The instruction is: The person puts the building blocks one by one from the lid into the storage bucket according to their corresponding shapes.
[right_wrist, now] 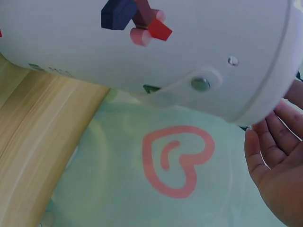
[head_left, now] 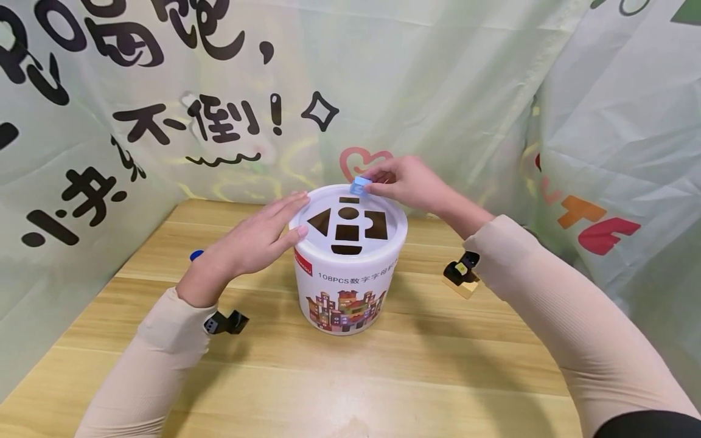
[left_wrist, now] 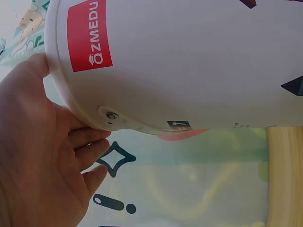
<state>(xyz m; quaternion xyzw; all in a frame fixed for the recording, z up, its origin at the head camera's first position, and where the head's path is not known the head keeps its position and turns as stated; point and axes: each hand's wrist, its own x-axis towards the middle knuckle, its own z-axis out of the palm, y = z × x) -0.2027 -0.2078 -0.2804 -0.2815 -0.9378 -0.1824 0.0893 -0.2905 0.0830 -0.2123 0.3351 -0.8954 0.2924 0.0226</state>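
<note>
Right now, a small light blue block (head_left: 359,185) is at the far edge of the lid (head_left: 320,242), just behind the thin slot. The right hand (head_left: 408,182) pinches it from the right, thumb and fingers close together with only the block between them. The part you can see is a bit wider side to side than it is tall, but fingers hide its right end, so I can't tell which way its long side runs, or if it touches the lid. The tub (head_left: 347,298) stands straight up on the wood table (head_left: 274,395), tall way up and down, holes facing up, words facing the person. The left hand (head_left: 257,234) rests on the lid's left rim, its fingers nearly straight and pointing away, thumb spread apart, gripping nothing. A blue thing (head_left: 196,255) peeks out beside the left wrist.
</note>
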